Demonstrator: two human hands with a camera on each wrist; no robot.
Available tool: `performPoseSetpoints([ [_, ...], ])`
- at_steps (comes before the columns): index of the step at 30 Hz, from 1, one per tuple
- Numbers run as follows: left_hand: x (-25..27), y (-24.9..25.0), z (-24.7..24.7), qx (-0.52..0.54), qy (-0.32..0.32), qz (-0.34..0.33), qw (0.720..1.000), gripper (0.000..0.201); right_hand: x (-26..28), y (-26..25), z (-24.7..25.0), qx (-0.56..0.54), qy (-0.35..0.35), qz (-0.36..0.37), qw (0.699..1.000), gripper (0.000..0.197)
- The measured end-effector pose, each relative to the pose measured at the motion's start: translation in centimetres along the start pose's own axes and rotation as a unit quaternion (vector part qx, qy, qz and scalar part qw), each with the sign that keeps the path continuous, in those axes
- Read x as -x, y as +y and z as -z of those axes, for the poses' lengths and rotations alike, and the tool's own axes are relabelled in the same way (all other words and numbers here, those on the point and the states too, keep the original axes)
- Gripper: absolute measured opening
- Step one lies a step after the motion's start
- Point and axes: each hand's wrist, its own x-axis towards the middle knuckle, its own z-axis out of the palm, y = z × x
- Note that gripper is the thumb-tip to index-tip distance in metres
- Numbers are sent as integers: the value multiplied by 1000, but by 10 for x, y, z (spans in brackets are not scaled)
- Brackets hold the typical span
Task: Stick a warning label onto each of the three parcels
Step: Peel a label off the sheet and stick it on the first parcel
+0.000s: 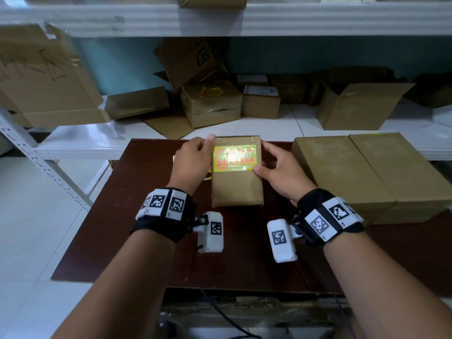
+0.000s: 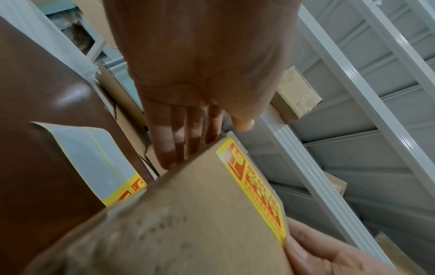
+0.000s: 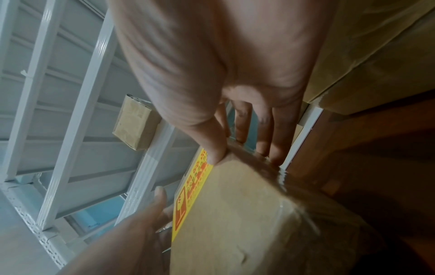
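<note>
A small brown parcel [image 1: 236, 187] lies in the middle of the dark brown table [image 1: 137, 216]. A yellow and red warning label [image 1: 233, 158] sits flat on the far part of its top. My left hand [image 1: 193, 162] holds the parcel's left side, fingers [image 2: 169, 148] down the side wall and thumb at the far left corner. My right hand [image 1: 276, 167] grips the right edge, its thumb [image 3: 212, 148] pressing the label's near right corner. Two larger brown parcels [image 1: 327, 172] [image 1: 396, 167] lie side by side at the table's right; no label shows on their tops.
A label backing sheet [image 2: 94, 160] with more yellow labels lies on the table left of the small parcel, mostly hidden in the head view. Behind the table runs a white shelf [image 1: 102, 143] with several cardboard boxes [image 1: 210, 104]. A white rack upright [image 1: 44, 165] slants at the left.
</note>
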Motion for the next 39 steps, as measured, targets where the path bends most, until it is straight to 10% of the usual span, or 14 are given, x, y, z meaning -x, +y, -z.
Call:
performPoseSetpoints([
  [6,-4,-3,9,83,-91,20,992,21,2,-2,1,-6,8,3,1000,71],
  [11,-3,-3,23,112,-194,21,974,44,3,-4,0,-4,5,1,1000,70],
  [19,-2,1,5,65,-92,13,994,28,0,0,0,2,11,-1,1000,72],
  [26,-8,-11,16,102,-257,1,961,76,-3,2,0,2,18,0,1000,70],
  [39,-11,-8,-3,35,-72,-3,997,26,-5,5,-1,10,19,-1,1000,71],
])
